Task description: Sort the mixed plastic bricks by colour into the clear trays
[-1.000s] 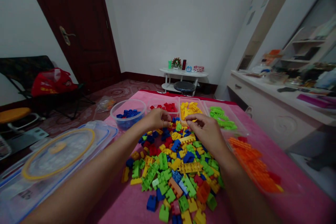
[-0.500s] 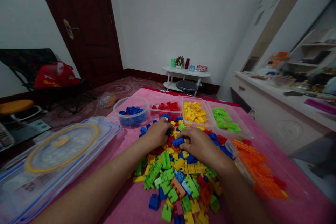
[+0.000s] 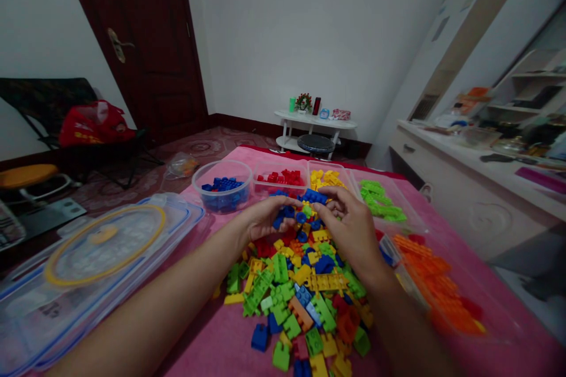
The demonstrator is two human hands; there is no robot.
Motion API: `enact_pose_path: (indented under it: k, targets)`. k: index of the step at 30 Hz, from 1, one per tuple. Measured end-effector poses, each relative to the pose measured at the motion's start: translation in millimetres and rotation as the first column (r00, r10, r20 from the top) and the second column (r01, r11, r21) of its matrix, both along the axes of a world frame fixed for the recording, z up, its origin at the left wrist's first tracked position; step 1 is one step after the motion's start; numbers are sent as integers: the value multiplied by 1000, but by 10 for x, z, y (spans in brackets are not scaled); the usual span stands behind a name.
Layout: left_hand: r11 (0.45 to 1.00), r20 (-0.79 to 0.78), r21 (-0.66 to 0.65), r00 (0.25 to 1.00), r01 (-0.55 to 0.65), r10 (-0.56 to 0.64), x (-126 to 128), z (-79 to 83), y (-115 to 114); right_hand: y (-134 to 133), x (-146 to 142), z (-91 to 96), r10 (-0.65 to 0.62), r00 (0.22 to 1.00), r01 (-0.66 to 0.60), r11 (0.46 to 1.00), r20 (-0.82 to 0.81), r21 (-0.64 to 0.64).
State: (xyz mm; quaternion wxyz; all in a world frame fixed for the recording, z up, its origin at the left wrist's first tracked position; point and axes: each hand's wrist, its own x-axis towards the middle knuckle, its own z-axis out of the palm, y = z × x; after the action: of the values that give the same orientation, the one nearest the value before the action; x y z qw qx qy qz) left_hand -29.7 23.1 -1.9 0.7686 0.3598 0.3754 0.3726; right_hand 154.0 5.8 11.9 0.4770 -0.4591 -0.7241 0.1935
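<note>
Home room: door (image 3: 145, 41), folding chair (image 3: 53, 112).

Loose bricks (image 3: 300, 294) lie heaped on the table (image 3: 207, 341). Behind them stand a bowl (image 3: 195, 181) and a row of trays (image 3: 283, 166); a lidded container (image 3: 88, 259) lies left.

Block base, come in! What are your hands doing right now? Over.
Left hand gripping small blue bricks. Right hand pinching long blue brick. Mixed brick pile directly below.
</note>
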Motion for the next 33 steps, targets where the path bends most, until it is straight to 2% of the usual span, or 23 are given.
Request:
enact_pose_path:
  k: [2, 4, 6, 9, 11, 13, 14, 15, 16, 17, 18, 19, 20, 21, 22, 23, 25, 27, 29, 31, 33]
  targets:
    - [989, 145, -84, 983, 123, -110, 11, 5, -15, -27, -38, -3, 49, 999, -49, 999, 23, 19]
    - [970, 252, -103, 949, 220, -189, 28, -3, -26, -50, -60, -3, 97, 993, -100, 994, 68, 35]
    - [965, 277, -116, 940, 237, -197, 51, -10, -39, -61, -57, 5, 99, 991, -105, 993, 94, 61]
    - [982, 202, -115, 971, 150, -124, 65, 18, -48, -60, -24, 40, 47, 995, -58, 990, 83, 127]
    - [998, 113, -42, 992, 54, -49, 25, 77, -32, -54, -1, 66, 28, 997, -40, 986, 76, 164]
    - [991, 14, 112, 997, -79, 78, -77, 160, 8, -50, 7, 80, 25, 997, -38, 984, 75, 173]
    - [964, -47, 213, 984, -159, 172, -152, 203, 35, -49, 6, 81, 29, 997, -41, 985, 74, 168]
    - [912, -113, 330, 949, -243, 294, -242, 243, 64, -50, 1, 78, 34, 997, -45, 986, 73, 160]
    - [833, -186, 454, 881, -316, 435, -342, 276, 95, -53, -7, 71, 38, 996, -49, 987, 75, 151]
    - [730, -266, 582, 764, -359, 588, -447, 299, 125, -57, -17, 61, 42, 996, -53, 989, 78, 141]
    - [604, -322, 712, 597, -359, 735, -553, 308, 155, -63, -28, 50, 48, 996, -58, 990, 81, 130]
    - [480, -343, 820, 405, -311, 848, -653, 301, 182, -69, -39, 38, 57, 995, -67, 991, 85, 116]
    - [389, -340, 895, 229, -219, 912, -743, 279, 208, -77, -49, 27, 69, 994, -78, 992, 90, 97]
    - [347, -337, 932, 98, -109, 936, -818, 242, 231, -84, -59, 17, 81, 992, -89, 993, 93, 79]
    - [355, -355, 935, -3, -8, 935, -874, 194, 251, -91, -67, 9, 94, 991, -100, 993, 98, 63]
    - [399, -393, 914, -86, 72, 916, -912, 142, 268, -96, -73, 2, 104, 989, -110, 992, 108, 55]
    - [538, -504, 827, -206, 167, 839, -933, 50, 286, -101, -82, -5, 113, 984, -123, 990, 137, 64]
    - [682, -640, 695, -234, 230, 732, -907, 8, 283, -99, -84, -4, 121, 979, -136, 987, 162, 85]
    - [783, -763, 548, -209, 293, 612, -866, 23, 265, -93, -80, 3, 126, 976, -144, 985, 176, 93]
    - [831, -824, 451, -205, 327, 528, -829, 73, 241, -88, -67, 16, 122, 976, -140, 986, 181, 90]
    - [836, -834, 427, -208, 346, 512, -803, 129, 216, -84, -48, 32, 109, 977, -128, 988, 184, 91]
